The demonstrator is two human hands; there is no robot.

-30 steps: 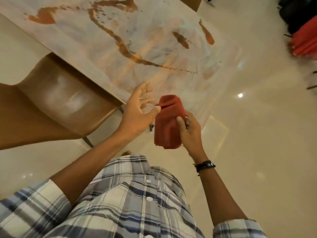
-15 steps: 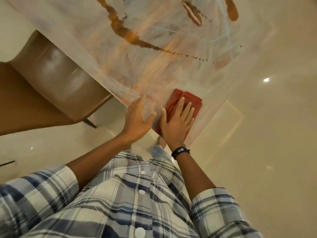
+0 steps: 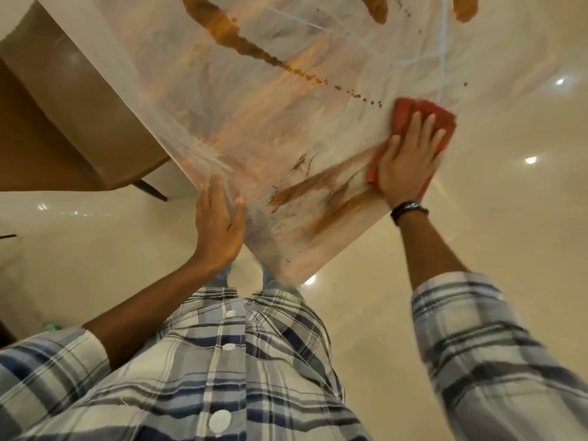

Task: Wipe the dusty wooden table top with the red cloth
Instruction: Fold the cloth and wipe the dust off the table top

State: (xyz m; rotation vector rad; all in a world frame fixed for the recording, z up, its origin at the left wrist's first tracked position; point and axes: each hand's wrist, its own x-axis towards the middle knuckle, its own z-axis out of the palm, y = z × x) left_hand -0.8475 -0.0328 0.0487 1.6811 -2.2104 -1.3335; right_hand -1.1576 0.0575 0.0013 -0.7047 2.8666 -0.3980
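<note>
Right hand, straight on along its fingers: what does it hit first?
Way looks free. The right hand presses the red cloth; past the cloth there is only dusty table top, then a brown streak at the frame's top. The table's right edge is near, but too blurred to place.

Light: warm, even, indoor, moderately bright.
Sources: not in view; small white lamp reflections dot the glossy floor (image 3: 509, 218).
Glare: bright spots at right and under the table (image 3: 254, 106) corner; pale sheen over the table top.
Shadows: soft and faint, deepest on the chair (image 3: 63, 122).
Blur: smear on the right hand (image 3: 407, 163) and cloth (image 3: 445, 120); streaks along the table edge by the left hand (image 3: 219, 230).
Distortion: wide-angle bending, strongest at the borders; shirt (image 3: 222, 377) looms large and slightly soft.
</note>
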